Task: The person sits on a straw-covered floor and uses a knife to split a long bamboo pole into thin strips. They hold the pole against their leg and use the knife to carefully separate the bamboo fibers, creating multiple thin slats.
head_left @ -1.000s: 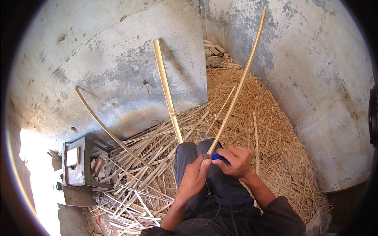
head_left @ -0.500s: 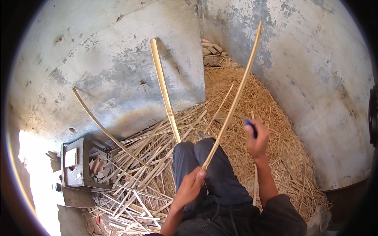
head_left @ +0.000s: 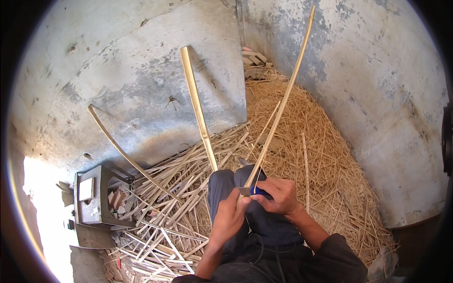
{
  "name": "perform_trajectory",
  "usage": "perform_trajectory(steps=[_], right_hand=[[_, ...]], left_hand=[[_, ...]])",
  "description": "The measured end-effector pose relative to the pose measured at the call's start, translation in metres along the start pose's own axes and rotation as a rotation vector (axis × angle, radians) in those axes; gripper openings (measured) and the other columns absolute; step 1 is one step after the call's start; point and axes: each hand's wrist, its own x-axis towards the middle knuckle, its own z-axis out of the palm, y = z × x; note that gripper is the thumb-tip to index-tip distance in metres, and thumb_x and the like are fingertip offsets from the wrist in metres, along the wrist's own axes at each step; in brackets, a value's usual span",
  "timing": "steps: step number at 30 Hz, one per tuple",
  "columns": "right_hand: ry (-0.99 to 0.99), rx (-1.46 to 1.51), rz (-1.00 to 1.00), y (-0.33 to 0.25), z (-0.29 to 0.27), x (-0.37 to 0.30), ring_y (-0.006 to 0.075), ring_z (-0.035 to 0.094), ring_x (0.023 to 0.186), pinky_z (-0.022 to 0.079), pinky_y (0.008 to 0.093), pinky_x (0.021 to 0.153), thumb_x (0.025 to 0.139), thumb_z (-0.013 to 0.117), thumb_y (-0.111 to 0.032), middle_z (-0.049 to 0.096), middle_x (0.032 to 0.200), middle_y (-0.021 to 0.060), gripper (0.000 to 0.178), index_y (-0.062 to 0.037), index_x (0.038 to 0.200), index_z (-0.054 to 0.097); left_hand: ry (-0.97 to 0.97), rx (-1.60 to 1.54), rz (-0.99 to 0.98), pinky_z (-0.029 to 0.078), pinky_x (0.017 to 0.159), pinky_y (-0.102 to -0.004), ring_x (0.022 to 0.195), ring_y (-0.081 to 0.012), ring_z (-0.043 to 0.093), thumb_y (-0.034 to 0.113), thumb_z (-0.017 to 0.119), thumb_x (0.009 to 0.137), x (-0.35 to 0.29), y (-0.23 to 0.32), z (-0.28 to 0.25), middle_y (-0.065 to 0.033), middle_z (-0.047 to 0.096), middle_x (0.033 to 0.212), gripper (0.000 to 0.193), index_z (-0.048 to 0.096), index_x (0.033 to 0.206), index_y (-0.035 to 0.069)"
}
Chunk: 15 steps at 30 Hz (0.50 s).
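Note:
A long, pale bamboo strip (head_left: 284, 103) slants up and away from my lap toward the right wall. My left hand (head_left: 230, 218) is closed around its near end, thumb on top. In my right hand (head_left: 279, 195) is a knife with a blue handle (head_left: 257, 190); its short metal blade (head_left: 244, 191) lies across the strip just beyond my left thumb. A thin sliver (head_left: 257, 175) rises beside the strip near the blade. Both hands meet above my dark trousers (head_left: 264, 214).
A wider bamboo piece (head_left: 197, 104) leans against the grey wall (head_left: 127, 61), with a thin curved strip (head_left: 123, 150) farther left. Split strips (head_left: 184, 203) and shavings (head_left: 330, 174) cover the floor. A dark wooden frame (head_left: 98, 193) holding rubble stands at left; bricks (head_left: 255, 57) lie in the far corner.
My right hand has come down and left with the knife, so the blade now rests on the strip by my left hand. The strip's far end sits higher in view.

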Motion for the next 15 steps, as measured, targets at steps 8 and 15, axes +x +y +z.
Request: perform_trajectory(steps=[8,15], right_hand=[[-0.008,-0.065,-0.008,-0.0055,-0.0003,0.0047,0.0207,0.062,0.054,0.048,0.0343,0.048,0.092,0.076,-0.042,0.059,0.07,0.0018,0.031,-0.0118,0.098,0.074],[0.008,-0.124,-0.009,-0.0038,-0.0014,0.0047,0.02,0.061,0.053,0.046,0.0341,0.047,0.092,0.075,-0.045,0.057,0.067,0.0016,0.033,-0.0121,0.096,0.074]], left_hand=[[0.068,0.139,0.002,0.044,0.058,-0.051,0.071,-0.0519,0.06,0.031,0.055,0.11,0.0009,0.008,0.0002,-0.0279,0.06,0.072,0.034,0.054,0.104,-0.002],[0.1,0.191,-0.044,0.043,0.058,-0.0555,0.072,-0.054,0.059,0.028,0.055,0.11,-0.0008,0.0095,0.002,-0.0297,0.06,0.071,0.031,0.052,0.101,-0.001]])
